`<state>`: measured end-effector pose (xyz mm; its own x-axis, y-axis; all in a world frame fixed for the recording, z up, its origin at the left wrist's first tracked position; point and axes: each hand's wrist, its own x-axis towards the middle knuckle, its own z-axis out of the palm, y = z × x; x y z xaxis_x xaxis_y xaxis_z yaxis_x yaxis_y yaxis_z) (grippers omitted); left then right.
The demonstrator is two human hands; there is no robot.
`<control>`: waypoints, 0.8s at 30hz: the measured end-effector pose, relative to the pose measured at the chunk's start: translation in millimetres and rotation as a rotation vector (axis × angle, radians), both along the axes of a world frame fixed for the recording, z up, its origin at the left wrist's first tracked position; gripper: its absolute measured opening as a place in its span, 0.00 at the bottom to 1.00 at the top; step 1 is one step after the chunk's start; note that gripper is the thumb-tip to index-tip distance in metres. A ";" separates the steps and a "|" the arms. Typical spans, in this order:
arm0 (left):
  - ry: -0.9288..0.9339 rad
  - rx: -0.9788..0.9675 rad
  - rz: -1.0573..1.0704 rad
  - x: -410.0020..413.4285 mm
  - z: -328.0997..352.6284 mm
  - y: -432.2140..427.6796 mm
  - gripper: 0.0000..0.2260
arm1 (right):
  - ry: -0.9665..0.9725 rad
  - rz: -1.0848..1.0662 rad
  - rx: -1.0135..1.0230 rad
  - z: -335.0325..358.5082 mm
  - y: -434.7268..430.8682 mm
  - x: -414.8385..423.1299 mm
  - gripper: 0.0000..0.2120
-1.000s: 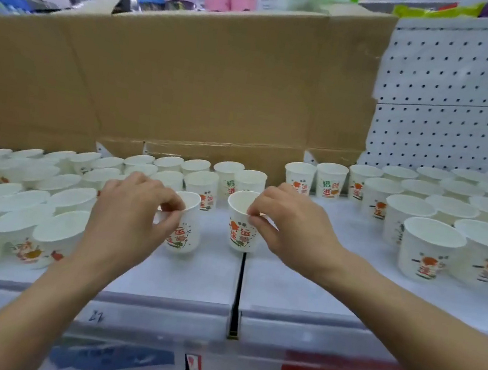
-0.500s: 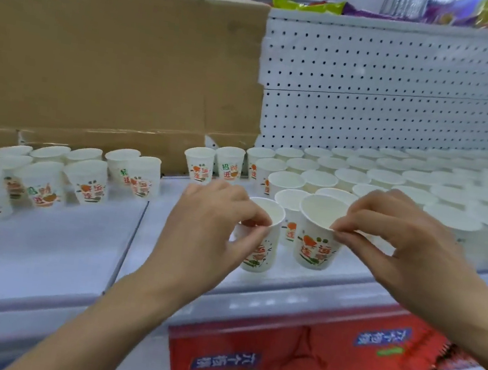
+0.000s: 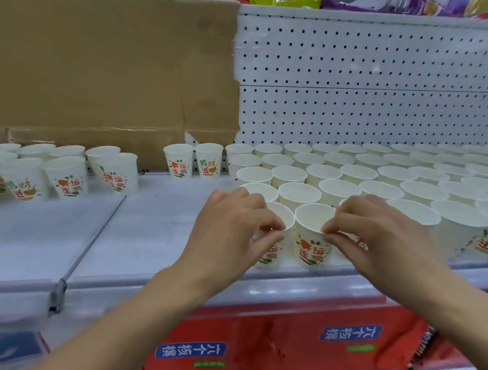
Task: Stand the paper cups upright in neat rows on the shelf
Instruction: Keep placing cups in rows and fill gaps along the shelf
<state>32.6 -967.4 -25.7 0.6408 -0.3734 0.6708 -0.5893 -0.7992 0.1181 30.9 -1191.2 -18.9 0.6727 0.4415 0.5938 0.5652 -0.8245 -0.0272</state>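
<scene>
White shop shelf (image 3: 166,236), pegboard back (image 3: 377,78). Left hand (image 3: 230,230) pinches rim of one white printed paper cup (image 3: 273,253), right hand (image 3: 385,239) pinches the neighbouring cup (image 3: 311,241) by its rim. Both cups upright, side by side near shelf's front edge, just in front of the filled rows (image 3: 363,176). Bare shelf lies to the left.

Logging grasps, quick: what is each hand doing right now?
Left hand: pinches the rim of a white printed paper cup.
Right hand: pinches the rim of the neighbouring white printed paper cup.
</scene>
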 end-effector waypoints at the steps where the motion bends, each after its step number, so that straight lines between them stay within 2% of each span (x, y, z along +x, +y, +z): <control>1: -0.002 -0.013 0.008 -0.2 -0.8 -0.9 0.05 | 0.017 -0.003 -0.008 1.3 -2.3 0.9 0.02; 5: 0.047 -0.166 0.036 -2.5 -0.5 4.6 0.17 | 0.071 -0.029 0.033 4.0 -8.0 3.9 0.13; 10: 0.332 -0.406 0.046 -3.6 -1.0 12.6 0.24 | 0.208 -0.043 0.087 7.6 -3.8 11.6 0.24; 13: 0.394 -0.482 0.037 -5.3 -4.8 10.5 0.25 | 0.260 -0.038 0.059 7.0 -2.1 15.6 0.24; 17: 0.389 -0.594 0.057 -1.8 -6.3 11.6 0.26 | 0.262 -0.002 0.080 9.3 -2.8 16.2 0.23; 20: 0.555 -0.769 0.073 7.2 -8.0 14.3 0.32 | 0.248 0.009 0.083 14.7 -0.5 19.6 0.23; 24: 0.737 -0.895 0.021 14.1 -13.8 11.1 0.40 | 0.291 0.026 0.078 23.8 5.0 29.2 0.22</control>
<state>46.7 -956.2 -39.6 0.9867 0.0607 0.1511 -0.1300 -0.2652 0.9554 60.1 -1186.1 5.0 0.8086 0.4213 0.4107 0.5452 -0.7989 -0.2540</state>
